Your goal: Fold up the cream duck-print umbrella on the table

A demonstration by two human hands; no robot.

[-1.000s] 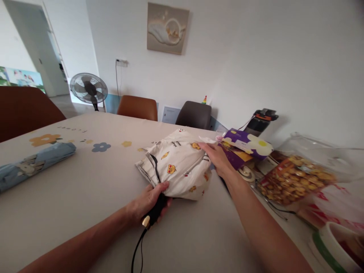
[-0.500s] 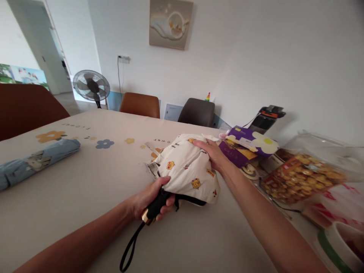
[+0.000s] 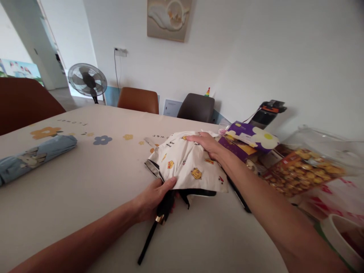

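- Compared with half a second ago, the white fabric umbrella with yellow cartoon prints point(image 3: 182, 163) flares wider at its lower right, and its black wrist strap point(image 3: 147, 243) looks straight, not looped.
- Left hand point(image 3: 153, 196) wraps the black handle with gold trim point(image 3: 165, 206).
- Right hand point(image 3: 205, 143) lies across the far cloth; whether it pinches a fold, I cannot tell.
- Between both hands, the umbrella sits over the pale flower-printed table point(image 3: 113, 182).
- Arranging loose folds seems underway; next calls for a steady handle while gathering cloth.

Left hand point(image 3: 152, 198) curled, right hand point(image 3: 207, 144) extended.
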